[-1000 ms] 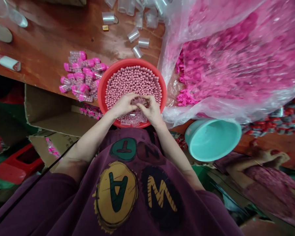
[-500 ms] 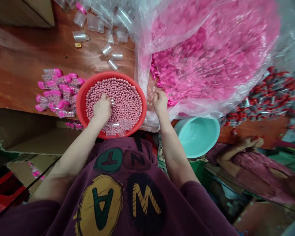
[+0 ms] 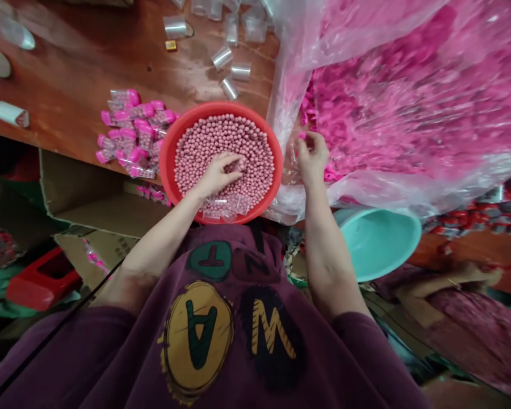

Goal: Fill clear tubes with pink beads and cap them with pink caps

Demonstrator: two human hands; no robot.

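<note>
My left hand (image 3: 220,173) is over the pink beads (image 3: 208,139) in a red basin (image 3: 165,162). Its thumb and fingers curve around what looks like a small clear tube (image 3: 240,165) with beads in it, though the outline is hard to make out. Several clear pieces (image 3: 227,207) lie on the beads at the near rim. To the right, at the edge of the plastic bag, my right hand (image 3: 314,156) pinches a small bright pink cap (image 3: 302,136) between thumb and forefinger. A large heap of pink caps (image 3: 366,108) lies beside that hand.
Filled tubes with pink caps (image 3: 136,133) are piled left of the basin. Clear tubes (image 3: 221,58) lie on the wooden table behind it. A turquoise basin (image 3: 387,241) stands at right, near red-and-grey pieces (image 3: 485,210) and another person's arm (image 3: 434,287). Open cardboard boxes (image 3: 97,193) stand at left.
The view has shifted, so everything sits further right. My left hand has turned and lifted a little from among the beads. A pink cap now shows at my right fingertips.
</note>
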